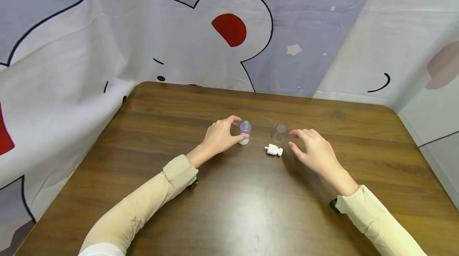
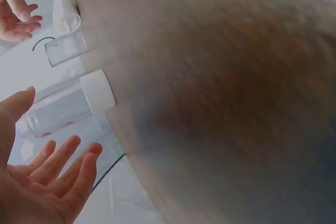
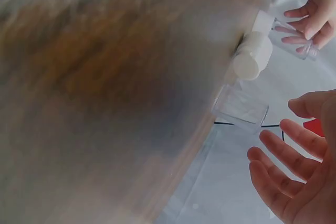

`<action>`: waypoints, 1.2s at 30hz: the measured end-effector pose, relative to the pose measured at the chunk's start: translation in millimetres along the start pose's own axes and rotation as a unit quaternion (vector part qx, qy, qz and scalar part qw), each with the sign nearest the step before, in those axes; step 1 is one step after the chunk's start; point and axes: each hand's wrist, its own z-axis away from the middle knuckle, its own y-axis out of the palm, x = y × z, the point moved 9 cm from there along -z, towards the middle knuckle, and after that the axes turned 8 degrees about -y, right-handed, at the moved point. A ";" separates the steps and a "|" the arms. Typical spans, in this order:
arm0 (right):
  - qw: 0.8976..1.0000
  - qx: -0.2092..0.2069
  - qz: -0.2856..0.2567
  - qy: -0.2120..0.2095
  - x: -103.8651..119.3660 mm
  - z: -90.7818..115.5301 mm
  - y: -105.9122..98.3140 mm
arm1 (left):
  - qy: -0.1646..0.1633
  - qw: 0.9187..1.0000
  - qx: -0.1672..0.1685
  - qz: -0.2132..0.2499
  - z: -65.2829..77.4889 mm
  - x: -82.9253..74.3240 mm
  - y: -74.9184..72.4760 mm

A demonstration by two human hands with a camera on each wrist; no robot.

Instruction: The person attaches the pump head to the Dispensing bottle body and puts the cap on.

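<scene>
A clear bottle (image 1: 245,128) with a white base stands upright on the table, its narrow neck uncovered. Around it, my left hand (image 1: 223,135) has thumb and fingers spread, with gaps to the bottle in the left wrist view. A white pump top (image 1: 274,150) lies on its side, nozzle toward the left. Just behind it is a clear cylindrical cap (image 1: 279,133). My right hand (image 1: 315,150) hovers to the right of the cap and pump top, thumb and fingers apart and holding nothing. Both palms face inward in the wrist views.
The brown wooden table (image 1: 229,204) has rounded far corners. A pale cloth (image 1: 172,41) with cartoon outlines hangs behind it and along the sides. Dark bands (image 1: 335,205) show at the sleeve cuffs.
</scene>
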 end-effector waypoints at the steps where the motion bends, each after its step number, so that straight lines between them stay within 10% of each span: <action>1: 1.000 0.003 -0.001 0.001 0.6 0.2 1.2 | -0.002 1.000 0.003 0.005 -0.8 -0.1 1.5; 16: 0.998 0.057 -0.019 0.002 10.0 -3.3 19.4 | 0.001 0.994 0.037 0.105 -5.2 -0.1 17.3; 36: 0.990 0.136 -0.025 0.011 12.1 -7.6 34.4 | -0.013 0.990 0.088 0.107 13.5 -10.7 22.6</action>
